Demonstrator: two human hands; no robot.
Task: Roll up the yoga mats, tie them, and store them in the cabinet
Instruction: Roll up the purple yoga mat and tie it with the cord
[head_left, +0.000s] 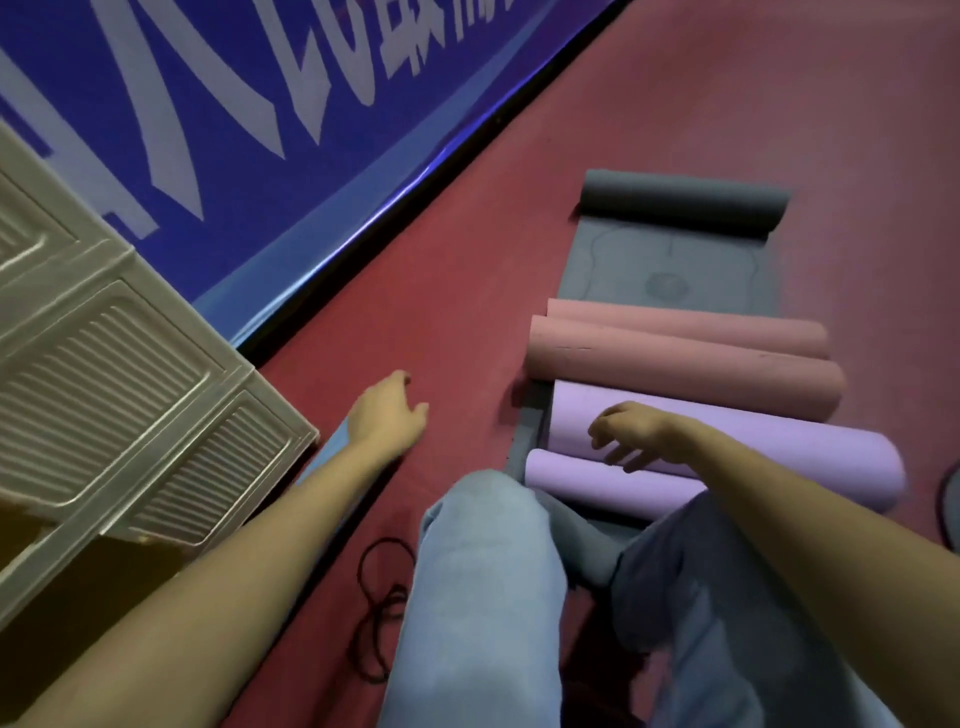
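Viewpoint: I look down from the head camera at a red floor; the person's knees in blue jeans fill the near centre.
Left hand: the left hand hovers over the bare red floor, left of the mats, fingers loosely spread and relaxed; I see nothing held in it.
Right hand: the right hand hangs over the purple mat, fingers loosely curled downward, holding nothing; I cannot tell whether the fingertips touch the mat.
Purple mat: lies across the scene just beyond the knees, its two ends rolled inward into two rolls side by side, the farther roll thicker than the nearer one.
Pink mat: lies just beyond the purple mat, touching it, rolled the same way into two parallel rolls.
Grey mat: partly unrolled flat on the floor beneath the other two; its far end is a roll, farthest from me, and a grey part shows between the knees.
Ties: a dark cord lies in loose loops on the floor, near left of the left knee, apart from all mats.
Cabinet: beige, with ribbed panels, at the left edge, well apart from the mats.
Banner: blue with white lettering, along the far left side of the floor.
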